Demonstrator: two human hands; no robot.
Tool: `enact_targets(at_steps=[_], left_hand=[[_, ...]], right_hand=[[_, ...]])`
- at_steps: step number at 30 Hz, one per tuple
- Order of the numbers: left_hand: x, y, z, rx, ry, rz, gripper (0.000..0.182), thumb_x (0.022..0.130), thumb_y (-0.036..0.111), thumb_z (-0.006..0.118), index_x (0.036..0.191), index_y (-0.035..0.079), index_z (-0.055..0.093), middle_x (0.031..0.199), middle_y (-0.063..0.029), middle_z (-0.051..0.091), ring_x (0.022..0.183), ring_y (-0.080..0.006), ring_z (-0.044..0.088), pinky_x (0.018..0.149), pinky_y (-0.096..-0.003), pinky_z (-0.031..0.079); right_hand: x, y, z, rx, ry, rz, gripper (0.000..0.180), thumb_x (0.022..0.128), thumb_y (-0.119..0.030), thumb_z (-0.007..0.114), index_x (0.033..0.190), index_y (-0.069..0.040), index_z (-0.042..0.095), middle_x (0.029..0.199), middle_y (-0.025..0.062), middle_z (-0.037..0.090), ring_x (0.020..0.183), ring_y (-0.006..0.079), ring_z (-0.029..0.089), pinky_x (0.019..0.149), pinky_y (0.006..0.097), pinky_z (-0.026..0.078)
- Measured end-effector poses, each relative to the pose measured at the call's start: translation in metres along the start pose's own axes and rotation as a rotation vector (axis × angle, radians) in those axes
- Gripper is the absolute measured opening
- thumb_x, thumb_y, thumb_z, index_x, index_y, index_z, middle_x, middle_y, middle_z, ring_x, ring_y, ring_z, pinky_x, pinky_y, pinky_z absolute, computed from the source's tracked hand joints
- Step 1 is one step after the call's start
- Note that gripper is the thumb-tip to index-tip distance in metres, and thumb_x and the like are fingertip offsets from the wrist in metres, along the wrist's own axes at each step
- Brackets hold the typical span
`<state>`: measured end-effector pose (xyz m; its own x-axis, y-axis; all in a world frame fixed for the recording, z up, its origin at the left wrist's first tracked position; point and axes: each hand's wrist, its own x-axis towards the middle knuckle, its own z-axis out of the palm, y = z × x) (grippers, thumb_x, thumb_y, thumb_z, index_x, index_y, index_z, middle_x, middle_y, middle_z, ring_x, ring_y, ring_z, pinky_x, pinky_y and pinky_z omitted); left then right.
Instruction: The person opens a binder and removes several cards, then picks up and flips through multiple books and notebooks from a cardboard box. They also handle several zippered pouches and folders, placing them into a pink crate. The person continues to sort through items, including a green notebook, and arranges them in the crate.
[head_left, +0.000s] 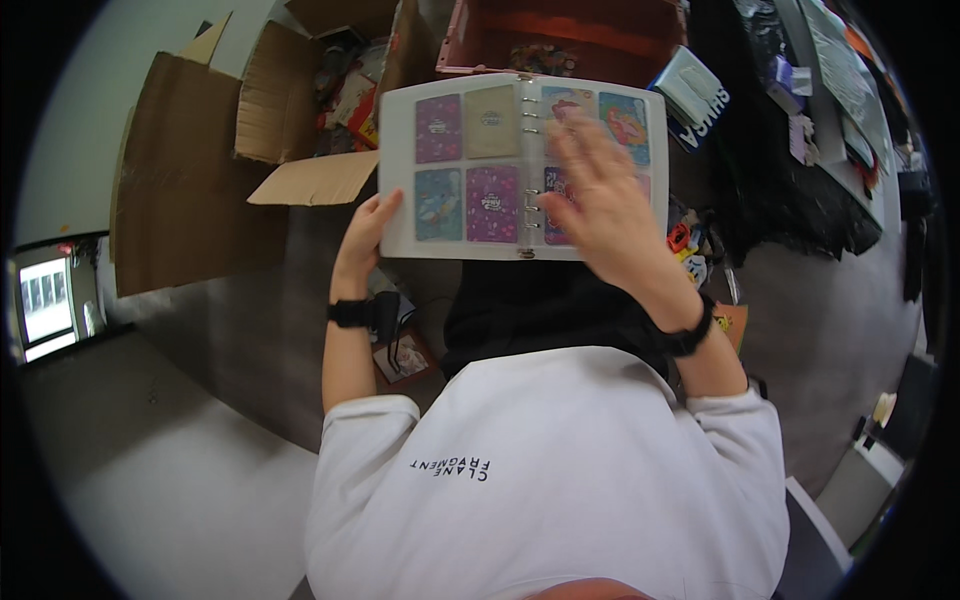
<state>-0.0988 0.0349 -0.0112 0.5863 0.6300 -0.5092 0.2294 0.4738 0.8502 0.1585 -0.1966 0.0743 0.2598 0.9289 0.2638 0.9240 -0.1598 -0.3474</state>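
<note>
An open ring binder (397, 142) with clear card pockets lies across my lap area. My left hand (366, 234) grips its left edge, with the thumb on top of the page. Spread over the right page, my right hand (606, 202) is slightly blurred and holds nothing; whether it touches the sleeves I cannot tell. Metal rings (529, 130) run down the middle. The left page holds a purple trading card (492, 204), a beige card (491, 120) and others. On the right page, a colourful card (624, 129) shows beside my fingers, which partly hide the other cards.
A cardboard box (276, 94) with open flaps and mixed items stands at the upper left. Beyond the binder is a pink crate (562, 34) with small pieces inside. A blue-and-white box (690, 94), black plastic (780, 187) and small toys (686, 244) lie to the right.
</note>
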Motion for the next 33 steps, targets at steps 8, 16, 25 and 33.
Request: enact_targets(at_steps=[8,16,25,33], left_hand=[[-0.052,0.029,0.013,0.077,0.185,0.258,0.023,0.091,0.02,0.066,0.101,-0.001,0.068,0.089,0.0004,0.067,0.072,-0.0055,0.059,0.062,-0.0207,0.045],[-0.055,0.029,0.039,-0.04,0.099,0.291,0.022,0.093,0.015,0.063,0.103,-0.004,0.067,0.09,-0.0043,0.068,0.072,-0.0082,0.062,0.063,-0.0208,0.047],[-0.07,0.033,0.062,-0.154,0.016,0.292,0.03,0.101,0.027,0.052,0.101,0.001,0.066,0.087,-0.0006,0.066,0.069,-0.006,0.06,0.059,-0.0209,0.046],[-0.077,0.032,0.03,-0.073,0.007,0.152,0.047,0.106,0.037,0.034,0.13,0.001,0.052,0.121,-0.009,0.062,0.105,-0.0194,0.061,0.089,-0.033,0.05]], right_hand=[[-0.003,0.154,-0.011,-0.644,-0.361,0.457,0.057,0.099,-0.042,0.04,0.147,-0.011,0.036,0.154,0.0151,0.031,0.142,0.0363,0.028,0.114,0.0586,0.017],[-0.057,0.149,-0.063,-0.281,0.098,0.609,0.059,0.098,-0.042,0.046,0.143,-0.005,0.039,0.147,0.0237,0.038,0.138,0.0378,0.035,0.11,0.0591,0.026],[0.037,-0.099,0.048,0.185,-0.268,-0.016,0.083,0.095,-0.055,0.045,0.148,0.005,0.024,0.155,0.0282,0.017,0.146,0.0392,0.015,0.119,0.0457,0.009],[0.007,-0.085,0.0,1.006,-0.445,-0.227,0.061,0.096,-0.04,0.052,0.142,-0.002,0.04,0.142,0.0272,0.038,0.129,0.0429,0.04,0.11,0.047,0.031]])
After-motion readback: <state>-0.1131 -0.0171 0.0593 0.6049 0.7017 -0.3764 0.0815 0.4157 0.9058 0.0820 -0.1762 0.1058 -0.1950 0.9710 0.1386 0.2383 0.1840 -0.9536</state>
